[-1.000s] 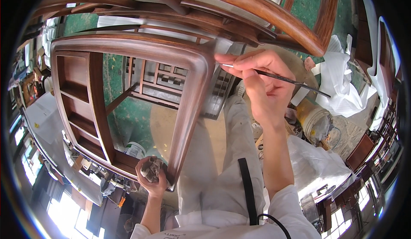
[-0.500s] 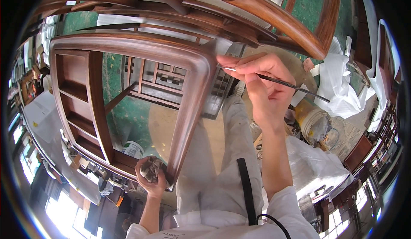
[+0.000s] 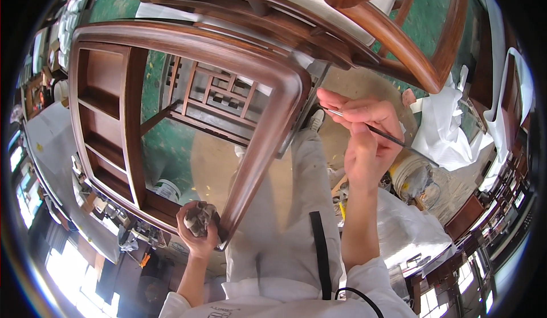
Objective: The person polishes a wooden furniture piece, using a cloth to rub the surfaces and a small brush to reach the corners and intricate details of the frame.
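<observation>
A dark brown wooden furniture frame (image 3: 261, 141) with a rounded corner stands tilted in front of me; open compartments line its left side. My right hand (image 3: 371, 136) is closed around a thin brush (image 3: 413, 152) with a dark handle and a short metallic part. The brush tip lies just right of the frame's rounded corner, apparently off the wood; its bristles are too small to make out. At the frame's lower near corner, my left hand (image 3: 195, 244) grips a crumpled, stained rag (image 3: 200, 218). Whether this hand also touches the frame I cannot tell.
More brown wooden furniture (image 3: 393, 39) crowds the far side. A white tub (image 3: 167, 190) is on the floor behind the frame. To the right are white sheeting (image 3: 447, 124), a yellowish bucket (image 3: 411, 177) and a plastic-wrapped bundle (image 3: 407, 227).
My right hand with the brush has come away from the frame's rounded corner, slightly nearer to me. The frame appears shifted right and up in the view; the left hand still grips the rag.
</observation>
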`<state>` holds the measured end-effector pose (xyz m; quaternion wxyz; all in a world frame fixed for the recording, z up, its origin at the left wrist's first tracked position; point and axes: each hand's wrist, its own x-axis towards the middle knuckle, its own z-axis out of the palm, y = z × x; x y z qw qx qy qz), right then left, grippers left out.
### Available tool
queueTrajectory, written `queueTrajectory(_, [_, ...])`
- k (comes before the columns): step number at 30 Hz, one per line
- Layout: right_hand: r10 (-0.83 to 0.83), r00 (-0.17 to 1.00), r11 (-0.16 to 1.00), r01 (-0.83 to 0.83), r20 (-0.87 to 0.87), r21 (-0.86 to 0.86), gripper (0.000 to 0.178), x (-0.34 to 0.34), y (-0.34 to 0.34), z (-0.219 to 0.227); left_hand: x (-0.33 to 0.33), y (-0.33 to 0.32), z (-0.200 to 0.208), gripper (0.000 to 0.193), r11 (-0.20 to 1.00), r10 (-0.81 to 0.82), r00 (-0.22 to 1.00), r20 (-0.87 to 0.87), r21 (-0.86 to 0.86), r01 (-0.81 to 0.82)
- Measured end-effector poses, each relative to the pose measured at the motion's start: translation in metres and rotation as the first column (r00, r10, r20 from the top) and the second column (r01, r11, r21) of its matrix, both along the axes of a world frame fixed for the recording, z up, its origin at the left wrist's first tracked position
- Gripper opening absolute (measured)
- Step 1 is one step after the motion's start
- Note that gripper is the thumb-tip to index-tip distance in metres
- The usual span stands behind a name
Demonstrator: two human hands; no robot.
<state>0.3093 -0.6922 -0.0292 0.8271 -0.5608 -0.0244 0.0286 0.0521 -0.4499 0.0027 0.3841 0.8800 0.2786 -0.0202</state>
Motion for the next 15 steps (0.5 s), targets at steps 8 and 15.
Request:
queueTrajectory(8, [-0.02, 0.999, 0.979, 0.014, -0.029, -0.206, 0.012, -0.01, 0.01, 0.016, 0.0, 0.001, -0.001, 0.042, 0.997, 0.063, 0.998, 0.006, -0.054, -0.062])
queueTrajectory(15, [-0.021, 0.999, 0.934, 0.034, 0.041, -0.355, 0.012, -0.015, 0.015, 0.029, -0.003, 0.004, -0.002, 0.045, 0.993, 0.074, 0.997, 0.033, -0.096, -0.07])
